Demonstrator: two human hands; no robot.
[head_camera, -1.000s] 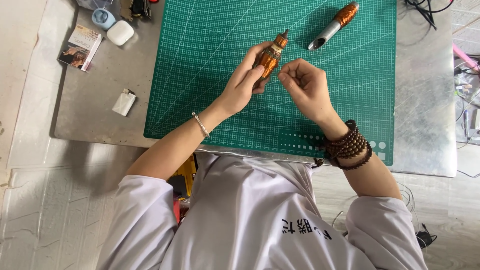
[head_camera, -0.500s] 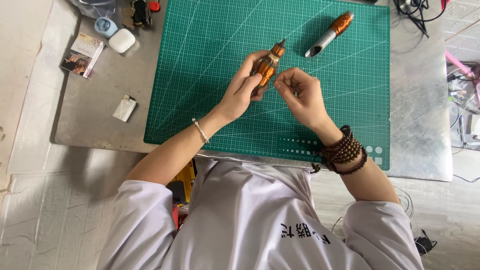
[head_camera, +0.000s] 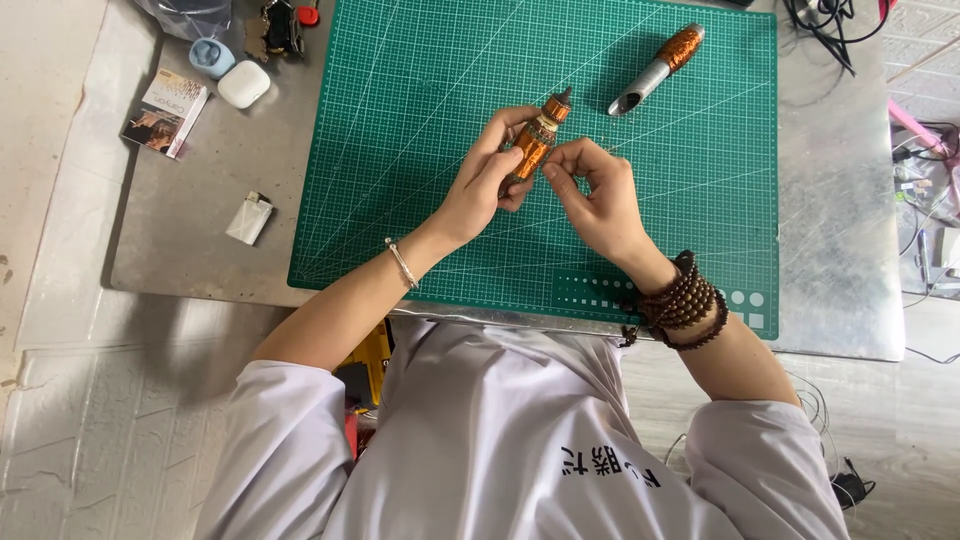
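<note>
**Both Hands on the Copper-Wound Piece**

While my left hand was wrapped around the lower body of the small orange, copper-wound cylinder, my right hand pinched in narrow at its near end, thumb and forefinger closed on something too fine for me to make out. I held the piece tilted above the middle of the green cutting mat, dark tip pointing to the far side. It looked light and rigid, but I judged the winding delicate and a little slick, so the solid body seemed a safer grip than the coil. Farther off, to the right, a second tube, silver with an orange-wound end, lay on the mat. Off the mat, on the grey tabletop to the left, sat a small white case, a booklet and a pale lighter.
</note>
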